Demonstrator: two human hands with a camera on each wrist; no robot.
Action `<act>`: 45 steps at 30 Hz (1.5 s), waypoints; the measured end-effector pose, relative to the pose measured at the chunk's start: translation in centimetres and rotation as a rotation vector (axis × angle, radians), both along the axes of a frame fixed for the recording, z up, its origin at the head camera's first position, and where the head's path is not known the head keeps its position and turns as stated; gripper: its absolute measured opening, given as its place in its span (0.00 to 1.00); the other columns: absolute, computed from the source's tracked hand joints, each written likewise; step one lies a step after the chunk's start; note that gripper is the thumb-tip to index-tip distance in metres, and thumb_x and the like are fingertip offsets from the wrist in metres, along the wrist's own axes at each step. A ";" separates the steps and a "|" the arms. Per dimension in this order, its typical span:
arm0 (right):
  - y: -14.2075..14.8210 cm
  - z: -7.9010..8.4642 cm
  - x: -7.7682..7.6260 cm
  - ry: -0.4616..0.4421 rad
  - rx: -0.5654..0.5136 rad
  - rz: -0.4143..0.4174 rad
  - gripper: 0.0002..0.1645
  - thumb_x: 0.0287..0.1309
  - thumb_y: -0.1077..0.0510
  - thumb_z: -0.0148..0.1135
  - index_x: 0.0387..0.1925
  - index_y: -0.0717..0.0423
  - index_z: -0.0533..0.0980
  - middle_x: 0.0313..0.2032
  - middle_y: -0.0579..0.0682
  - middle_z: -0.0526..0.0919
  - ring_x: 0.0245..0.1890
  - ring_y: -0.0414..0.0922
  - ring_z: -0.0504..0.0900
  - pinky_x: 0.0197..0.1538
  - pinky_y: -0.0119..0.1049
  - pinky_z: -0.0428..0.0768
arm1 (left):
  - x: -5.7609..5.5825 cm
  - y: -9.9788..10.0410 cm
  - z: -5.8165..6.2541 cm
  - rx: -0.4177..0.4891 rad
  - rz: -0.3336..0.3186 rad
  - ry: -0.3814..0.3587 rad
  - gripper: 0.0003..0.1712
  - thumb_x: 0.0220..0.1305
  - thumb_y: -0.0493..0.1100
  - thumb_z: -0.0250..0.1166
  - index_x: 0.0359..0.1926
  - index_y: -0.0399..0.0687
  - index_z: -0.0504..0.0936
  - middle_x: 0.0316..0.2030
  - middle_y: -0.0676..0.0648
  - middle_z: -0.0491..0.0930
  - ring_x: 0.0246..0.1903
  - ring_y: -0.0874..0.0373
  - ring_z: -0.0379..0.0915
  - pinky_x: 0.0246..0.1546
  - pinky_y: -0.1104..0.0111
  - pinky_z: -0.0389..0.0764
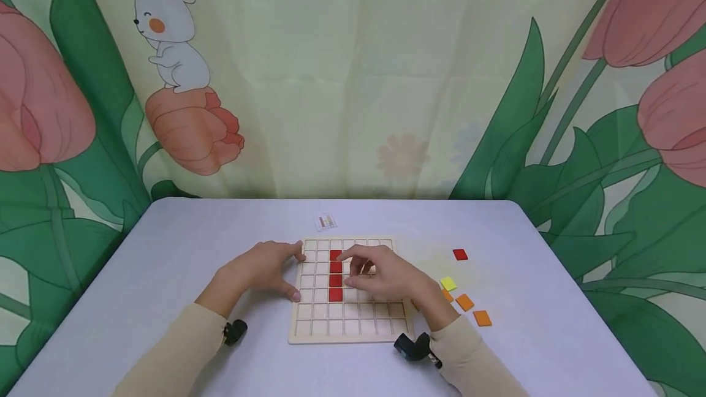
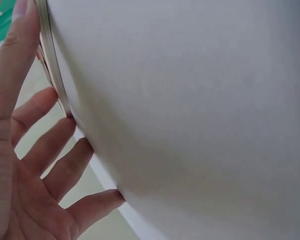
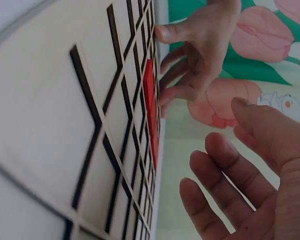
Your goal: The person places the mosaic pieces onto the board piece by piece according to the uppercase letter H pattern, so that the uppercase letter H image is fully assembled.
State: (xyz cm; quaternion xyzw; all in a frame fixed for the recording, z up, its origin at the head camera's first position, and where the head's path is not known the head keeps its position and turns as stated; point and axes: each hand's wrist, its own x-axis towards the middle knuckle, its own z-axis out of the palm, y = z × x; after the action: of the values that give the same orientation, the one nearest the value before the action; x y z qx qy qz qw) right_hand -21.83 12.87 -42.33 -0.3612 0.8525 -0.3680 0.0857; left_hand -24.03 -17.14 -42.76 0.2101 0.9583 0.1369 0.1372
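Note:
A pale wooden grid board lies on the table, with several red square tiles in one column of its cells. At the board's left edge is my left hand, thumb and fingers spread along the rim. The left wrist view shows that hand with its fingertips at the edge and the table. Over the middle of the board hovers my right hand, just right of the red column, fingers bent loosely. In the right wrist view the thumb and fingers of this hand are apart, holding nothing visible.
Right of the board lie a loose red tile, a yellow tile and several orange tiles, some partly behind the right hand. A small printed card lies beyond the board. A patterned curtain hangs behind the table.

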 end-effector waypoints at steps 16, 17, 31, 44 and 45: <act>4.0 2.9 0.0 0.163 0.052 -0.036 0.20 0.64 0.54 0.72 0.56 0.47 0.80 0.36 0.39 0.78 0.41 0.47 0.79 0.48 0.43 0.85 | 0.2 0.1 0.1 0.007 -0.006 0.014 0.44 0.34 0.68 0.84 0.55 0.60 0.82 0.74 0.48 0.69 0.69 0.46 0.70 0.69 0.49 0.72; 4.2 2.9 0.0 0.164 0.054 -0.045 0.20 0.64 0.54 0.72 0.56 0.47 0.80 0.37 0.39 0.78 0.41 0.47 0.79 0.48 0.43 0.85 | 0.1 0.1 0.1 0.007 -0.007 0.012 0.44 0.34 0.68 0.84 0.55 0.60 0.82 0.74 0.48 0.69 0.69 0.46 0.70 0.69 0.49 0.72; 8.3 1.6 0.0 0.256 0.040 -0.117 0.19 0.61 0.61 0.73 0.53 0.46 0.81 0.40 0.44 0.81 0.43 0.44 0.79 0.47 0.45 0.85 | 0.1 0.0 0.0 0.007 0.006 0.013 0.46 0.33 0.68 0.85 0.56 0.59 0.82 0.75 0.48 0.66 0.71 0.45 0.67 0.69 0.48 0.71; 12.4 1.8 -1.2 0.306 0.100 -0.203 0.18 0.60 0.62 0.74 0.51 0.48 0.82 0.48 0.47 0.81 0.50 0.52 0.80 0.51 0.54 0.85 | 0.2 0.2 0.0 0.002 0.019 0.005 0.47 0.33 0.67 0.85 0.58 0.59 0.82 0.74 0.48 0.68 0.71 0.44 0.66 0.70 0.47 0.69; 12.7 1.8 -1.3 0.310 0.103 -0.209 0.18 0.60 0.62 0.74 0.51 0.48 0.82 0.49 0.48 0.81 0.51 0.52 0.80 0.52 0.54 0.84 | 0.2 0.2 0.0 0.003 0.020 0.006 0.47 0.33 0.67 0.85 0.58 0.59 0.82 0.74 0.48 0.68 0.71 0.44 0.67 0.70 0.47 0.69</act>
State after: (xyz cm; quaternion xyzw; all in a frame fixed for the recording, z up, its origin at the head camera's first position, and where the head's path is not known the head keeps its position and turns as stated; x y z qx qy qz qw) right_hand -23.16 25.56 -40.54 -0.3182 0.9060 -0.2709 -0.0672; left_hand -23.85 -16.92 -42.75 0.2012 0.9605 0.1392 0.1325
